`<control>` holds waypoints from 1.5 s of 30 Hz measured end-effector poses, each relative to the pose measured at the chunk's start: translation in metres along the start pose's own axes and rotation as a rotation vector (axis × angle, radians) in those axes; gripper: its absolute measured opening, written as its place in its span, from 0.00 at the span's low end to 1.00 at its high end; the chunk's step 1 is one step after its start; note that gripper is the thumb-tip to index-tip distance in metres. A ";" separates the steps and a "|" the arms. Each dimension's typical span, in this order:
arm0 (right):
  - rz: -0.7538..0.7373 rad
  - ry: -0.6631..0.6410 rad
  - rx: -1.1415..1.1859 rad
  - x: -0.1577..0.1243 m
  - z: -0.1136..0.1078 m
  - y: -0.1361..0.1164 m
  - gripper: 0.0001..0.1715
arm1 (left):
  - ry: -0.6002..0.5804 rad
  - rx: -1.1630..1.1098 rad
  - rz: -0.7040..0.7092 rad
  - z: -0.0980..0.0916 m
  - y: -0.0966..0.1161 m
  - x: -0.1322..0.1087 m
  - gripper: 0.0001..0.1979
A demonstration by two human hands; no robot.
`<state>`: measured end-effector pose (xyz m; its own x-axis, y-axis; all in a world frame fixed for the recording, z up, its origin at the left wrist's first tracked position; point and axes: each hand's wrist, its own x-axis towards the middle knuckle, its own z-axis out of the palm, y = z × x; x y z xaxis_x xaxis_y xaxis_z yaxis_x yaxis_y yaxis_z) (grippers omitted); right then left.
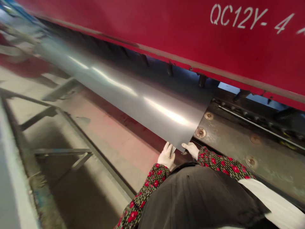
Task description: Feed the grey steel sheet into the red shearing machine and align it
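Note:
A long, shiny metal sheet (133, 98) lies on the machine bed and runs back to the upper left, its far side under the red machine beam (152, 28). At its near corner, my left hand (166, 156), in a whitish glove, is closed over the front edge. My right hand (191, 150), gloved likewise, pinches the same corner from the right, close to the bed. Both floral sleeves show. The undersides of the fingers are hidden by the sheet.
Bolted bed plates (226, 140) extend to the right. Dark spring-like posts (202, 81) hang beneath the beam. A metal frame (69, 124) stands at lower left above the floor. A blurred figure in red (26, 65) is at far left. A dark cap brim (202, 197) covers the bottom.

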<state>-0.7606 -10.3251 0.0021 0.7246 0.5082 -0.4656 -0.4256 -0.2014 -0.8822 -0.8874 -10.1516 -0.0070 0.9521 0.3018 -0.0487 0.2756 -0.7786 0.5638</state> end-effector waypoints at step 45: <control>0.277 -0.113 -0.053 0.017 -0.005 0.002 0.18 | -0.021 0.035 0.018 0.014 -0.022 0.032 0.23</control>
<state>-0.7460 -10.3212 -0.0085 0.5189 0.5170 -0.6808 -0.5673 -0.3874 -0.7267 -0.8615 -10.1325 -0.0324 0.9594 0.2764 -0.0562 0.2626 -0.8025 0.5358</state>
